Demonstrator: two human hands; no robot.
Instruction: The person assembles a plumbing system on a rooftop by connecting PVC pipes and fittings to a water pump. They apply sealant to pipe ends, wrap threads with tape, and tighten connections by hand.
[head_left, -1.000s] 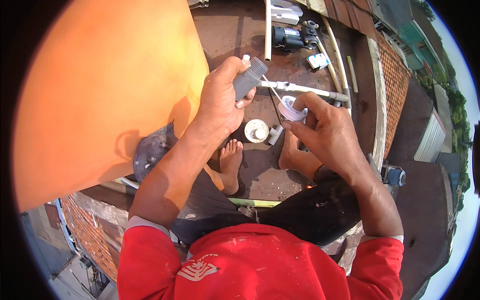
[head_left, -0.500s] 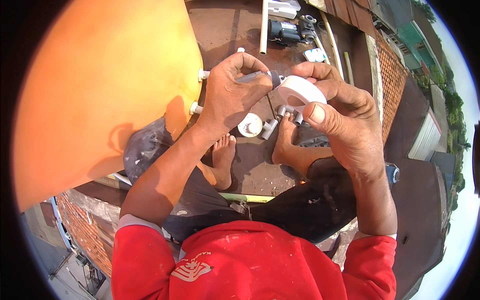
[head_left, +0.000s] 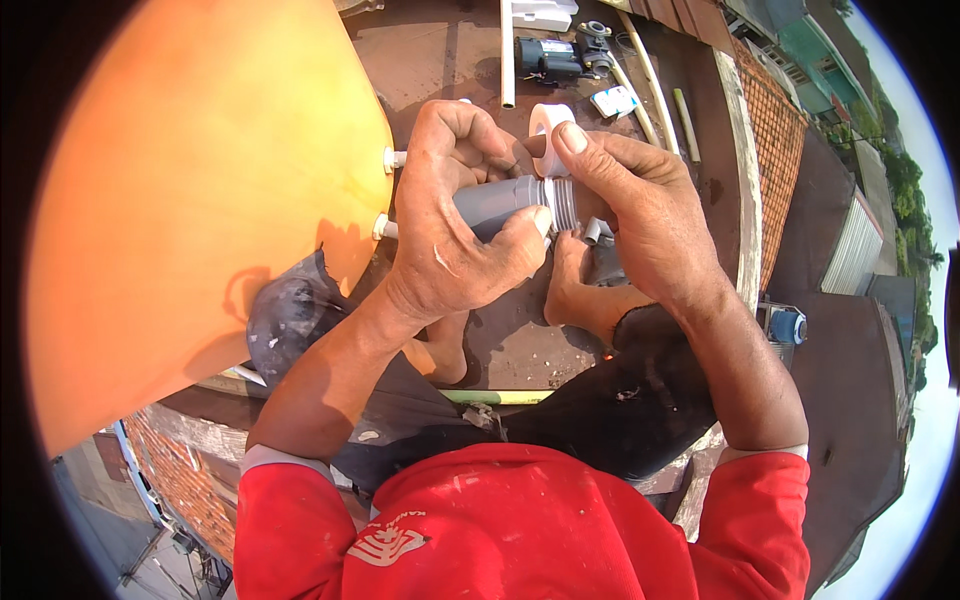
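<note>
My left hand (head_left: 435,235) is wrapped around a grey plastic pipe fitting (head_left: 492,204), its thumb along the near side. The fitting lies roughly level, and its threaded end (head_left: 565,203) points right. A narrow white band circles the base of the threads. Above that end, my right hand (head_left: 655,205) grips a roll of white thread tape (head_left: 556,163) between thumb and fingers. The roll stands on edge close to my left fingertips. My right palm and some fingers are hidden behind the thumb side.
To the left bulges a big orange tank (head_left: 210,200) with white pipe stubs (head_left: 384,228). Ahead on the brown surface are a black motor pump (head_left: 548,60), a white pipe (head_left: 508,55) and a small white-and-blue pack (head_left: 613,101). My bare foot (head_left: 575,285) stands beside a grey fitting (head_left: 594,230).
The tape roll has gone from below right of the fitting to above its threads, tipping upright. My left hand has turned, showing more of the fitting. A white band now shows at the threads' base.
</note>
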